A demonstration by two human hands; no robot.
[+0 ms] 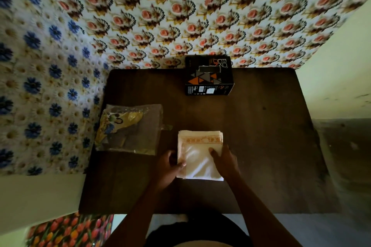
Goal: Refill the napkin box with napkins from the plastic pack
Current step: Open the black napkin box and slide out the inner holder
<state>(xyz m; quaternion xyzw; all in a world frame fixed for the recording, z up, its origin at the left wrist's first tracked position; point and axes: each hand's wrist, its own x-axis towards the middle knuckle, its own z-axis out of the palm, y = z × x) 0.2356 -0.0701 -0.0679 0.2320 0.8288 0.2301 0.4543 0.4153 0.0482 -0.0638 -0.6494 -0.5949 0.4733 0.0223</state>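
Note:
A stack of white napkins point(197, 146) with an orange patterned border lies on the dark wooden table point(261, 136), near its front middle. My left hand point(170, 168) grips the stack's left edge, thumb on top. Over the right part of the stack lies my right hand point(224, 161), its fingers resting on the top napkin. The black napkin box point(208, 76) with orange and grey triangles stands at the table's far edge, its top slot facing up. The clear plastic pack point(130, 128) with a yellow print lies flat at the table's left side, apart from both hands.
Flower-patterned wallpaper point(180, 16) covers the walls behind and to the left of the table. A pale wall point(341, 76) stands on the right. Bare tabletop lies between the napkin stack and the box, and to the right of the stack.

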